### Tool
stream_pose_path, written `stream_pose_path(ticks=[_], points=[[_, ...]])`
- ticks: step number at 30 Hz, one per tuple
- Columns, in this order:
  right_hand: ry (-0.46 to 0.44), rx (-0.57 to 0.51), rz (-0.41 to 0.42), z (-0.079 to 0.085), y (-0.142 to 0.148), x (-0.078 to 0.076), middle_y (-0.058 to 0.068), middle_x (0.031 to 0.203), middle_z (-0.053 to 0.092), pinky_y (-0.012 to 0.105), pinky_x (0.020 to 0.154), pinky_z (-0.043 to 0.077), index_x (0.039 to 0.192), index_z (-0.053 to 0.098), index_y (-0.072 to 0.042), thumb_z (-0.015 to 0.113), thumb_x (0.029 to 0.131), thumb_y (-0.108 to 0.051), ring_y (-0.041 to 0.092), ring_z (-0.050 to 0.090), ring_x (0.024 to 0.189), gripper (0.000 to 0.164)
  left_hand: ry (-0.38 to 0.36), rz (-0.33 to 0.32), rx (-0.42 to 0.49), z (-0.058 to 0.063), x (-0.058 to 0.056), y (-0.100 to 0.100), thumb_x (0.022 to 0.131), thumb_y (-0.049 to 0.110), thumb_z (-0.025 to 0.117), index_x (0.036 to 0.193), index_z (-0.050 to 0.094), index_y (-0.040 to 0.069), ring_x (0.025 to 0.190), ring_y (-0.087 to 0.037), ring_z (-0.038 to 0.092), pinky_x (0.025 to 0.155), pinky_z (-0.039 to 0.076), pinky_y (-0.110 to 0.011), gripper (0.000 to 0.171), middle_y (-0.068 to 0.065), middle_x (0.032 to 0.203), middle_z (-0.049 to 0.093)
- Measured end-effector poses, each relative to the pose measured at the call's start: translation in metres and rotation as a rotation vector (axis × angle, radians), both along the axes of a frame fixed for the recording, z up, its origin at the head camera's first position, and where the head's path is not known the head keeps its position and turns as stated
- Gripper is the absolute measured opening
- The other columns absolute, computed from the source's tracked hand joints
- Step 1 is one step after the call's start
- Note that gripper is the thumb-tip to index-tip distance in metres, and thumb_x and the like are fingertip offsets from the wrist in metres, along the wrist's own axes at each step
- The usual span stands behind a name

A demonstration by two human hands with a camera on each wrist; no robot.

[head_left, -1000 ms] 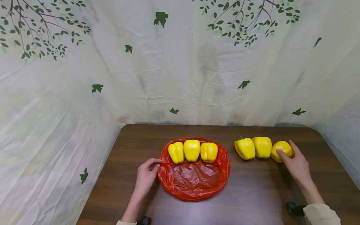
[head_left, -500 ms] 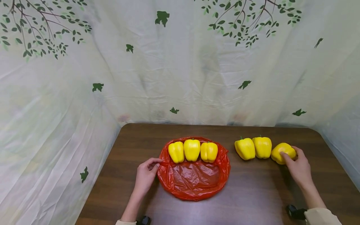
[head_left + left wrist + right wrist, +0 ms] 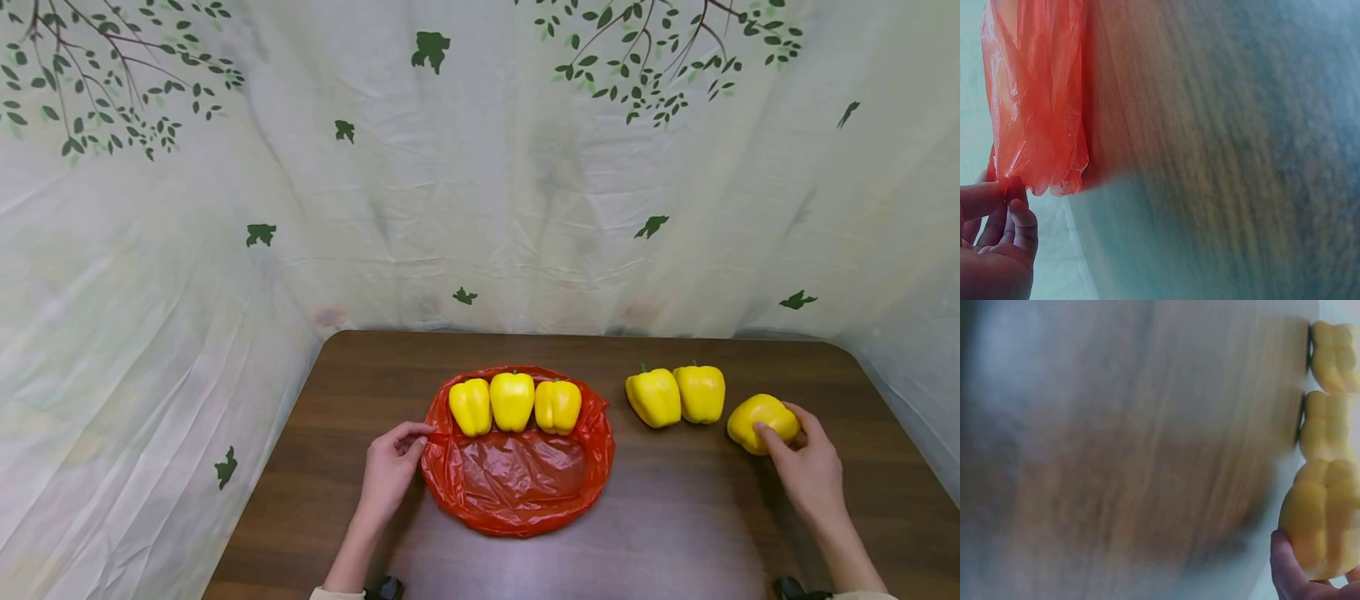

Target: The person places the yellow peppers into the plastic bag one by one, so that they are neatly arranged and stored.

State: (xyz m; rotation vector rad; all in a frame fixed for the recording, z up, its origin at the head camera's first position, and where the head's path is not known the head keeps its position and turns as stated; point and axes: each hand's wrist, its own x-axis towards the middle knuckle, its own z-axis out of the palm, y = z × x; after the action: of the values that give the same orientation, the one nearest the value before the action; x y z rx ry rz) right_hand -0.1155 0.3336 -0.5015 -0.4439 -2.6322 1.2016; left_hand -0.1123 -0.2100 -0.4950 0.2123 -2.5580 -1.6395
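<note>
Behind the table (image 3: 660, 517), a pale cloth (image 3: 510, 192) with printed green leaves and branches is hanging, and its folds are reaching down near the far edge. Somewhat left of the middle of the table, a red plastic bag (image 3: 517, 523) is lying spread in a round form, with its crumpled rim going all around. Inside it, three yellow peppers (image 3: 512, 402) are standing in a row along the far side, while the near part of the bottom is showing wrinkled plastic. Two yellow peppers (image 3: 701, 394) are standing close beside each other on the table, to the right of the bag. They are occupying the space between the bag and the right hand (image 3: 812, 467), but they are lying a little farther back. Black devices (image 3: 387, 588) are sitting at both wrists.

The grip of the right hand is holding a single yellow pepper (image 3: 761, 423), with the thumb pressing on its near side and the fingers going around its right side. This pepper is lying just in front of the grip, tilted, apart from its two neighbours and well apart from the bag. Whether it is touching the table, I cannot tell. The left hand (image 3: 388, 471) is pinching the left edge of the bag between thumb and fingers.
</note>
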Motion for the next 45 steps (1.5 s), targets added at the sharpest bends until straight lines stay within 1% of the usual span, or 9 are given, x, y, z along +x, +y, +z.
stream_pose_path(ticks=[4, 12, 17, 23, 25, 28, 35, 39, 45], points=[[0.003, -0.049, -0.038, 0.005, -0.005, 0.005, 0.029, 0.129, 0.052, 0.007, 0.061, 0.038, 0.144, 0.042, -0.001, 0.065, 0.094, -0.038, -0.007, 0.043, 0.083, 0.066, 0.014, -0.002, -0.002, 0.0, 0.0, 0.0, 0.093, -0.002, 0.063, 0.101, 0.074, 0.013, 0.079, -0.024, 0.061, 0.07, 0.056, -0.031, 0.021, -0.006, 0.099, 0.069], [0.011, -0.09, -0.084, 0.016, -0.016, 0.01, 0.025, 0.132, 0.053, 0.005, 0.062, 0.04, 0.14, 0.047, -0.004, 0.072, 0.089, -0.039, -0.012, 0.043, 0.086, 0.066, 0.018, -0.005, 0.001, 0.0, 0.001, 0.0, 0.093, -0.002, 0.063, 0.101, 0.074, 0.015, 0.079, -0.023, 0.062, 0.07, 0.056, -0.029, 0.022, -0.003, 0.099, 0.069], [0.026, -0.076, -0.054, 0.024, -0.024, 0.012, 0.023, 0.134, 0.052, 0.006, 0.062, 0.041, 0.139, 0.048, -0.005, 0.072, 0.089, -0.038, -0.003, 0.047, 0.094, 0.064, 0.017, -0.003, 0.0, 0.0, 0.001, 0.001, 0.093, -0.001, 0.063, 0.101, 0.074, 0.014, 0.079, -0.023, 0.062, 0.07, 0.056, -0.028, 0.021, -0.005, 0.1, 0.069], [0.053, -0.053, -0.013, 0.035, -0.037, 0.012, 0.022, 0.134, 0.052, 0.005, 0.064, 0.04, 0.138, 0.049, -0.005, 0.071, 0.09, -0.036, 0.026, 0.052, 0.11, 0.061, 0.021, 0.004, -0.009, 0.001, 0.001, 0.001, 0.093, -0.002, 0.064, 0.101, 0.074, 0.013, 0.081, -0.023, 0.063, 0.071, 0.056, -0.027, 0.02, -0.006, 0.1, 0.069], [0.071, -0.05, 0.017, 0.038, -0.041, 0.012, 0.022, 0.134, 0.052, 0.004, 0.065, 0.04, 0.138, 0.048, -0.005, 0.071, 0.091, -0.035, 0.022, 0.053, 0.108, 0.06, 0.024, 0.005, -0.007, 0.001, 0.001, 0.001, 0.092, -0.002, 0.064, 0.101, 0.074, 0.012, 0.08, -0.023, 0.063, 0.071, 0.056, -0.027, 0.02, -0.006, 0.1, 0.069], [0.109, -0.05, 0.058, 0.041, -0.048, 0.012, 0.021, 0.132, 0.052, 0.002, 0.068, 0.041, 0.137, 0.048, -0.005, 0.071, 0.091, -0.032, 0.003, 0.051, 0.101, 0.058, 0.021, 0.007, -0.004, 0.002, 0.002, 0.002, 0.093, -0.002, 0.064, 0.101, 0.074, 0.013, 0.08, -0.023, 0.062, 0.07, 0.056, -0.027, 0.02, -0.006, 0.1, 0.069], [0.118, -0.037, 0.12, 0.046, -0.065, 0.011, 0.019, 0.13, 0.053, 0.003, 0.07, 0.041, 0.136, 0.048, -0.006, 0.07, 0.092, -0.032, 0.01, 0.05, 0.101, 0.056, 0.011, 0.009, -0.006, 0.001, 0.002, 0.001, 0.093, -0.001, 0.064, 0.101, 0.074, 0.014, 0.08, -0.023, 0.062, 0.071, 0.056, -0.027, 0.02, -0.006, 0.1, 0.069], [0.134, -0.048, 0.155, 0.047, -0.074, 0.011, 0.019, 0.128, 0.054, 0.003, 0.07, 0.042, 0.135, 0.049, -0.007, 0.071, 0.091, -0.03, -0.001, 0.047, 0.097, 0.055, 0.013, 0.006, 0.0, 0.002, 0.002, 0.001, 0.093, -0.002, 0.064, 0.101, 0.074, 0.013, 0.08, -0.023, 0.063, 0.07, 0.056, -0.027, 0.02, -0.006, 0.1, 0.069], [0.134, -0.051, 0.203, 0.05, -0.087, 0.01, 0.021, 0.128, 0.054, 0.003, 0.07, 0.042, 0.137, 0.048, -0.005, 0.072, 0.091, -0.03, 0.026, 0.054, 0.104, 0.057, 0.014, 0.001, -0.005, 0.003, 0.003, 0.001, 0.093, -0.002, 0.064, 0.101, 0.074, 0.014, 0.078, -0.023, 0.062, 0.069, 0.056, -0.027, 0.021, -0.006, 0.099, 0.069]])
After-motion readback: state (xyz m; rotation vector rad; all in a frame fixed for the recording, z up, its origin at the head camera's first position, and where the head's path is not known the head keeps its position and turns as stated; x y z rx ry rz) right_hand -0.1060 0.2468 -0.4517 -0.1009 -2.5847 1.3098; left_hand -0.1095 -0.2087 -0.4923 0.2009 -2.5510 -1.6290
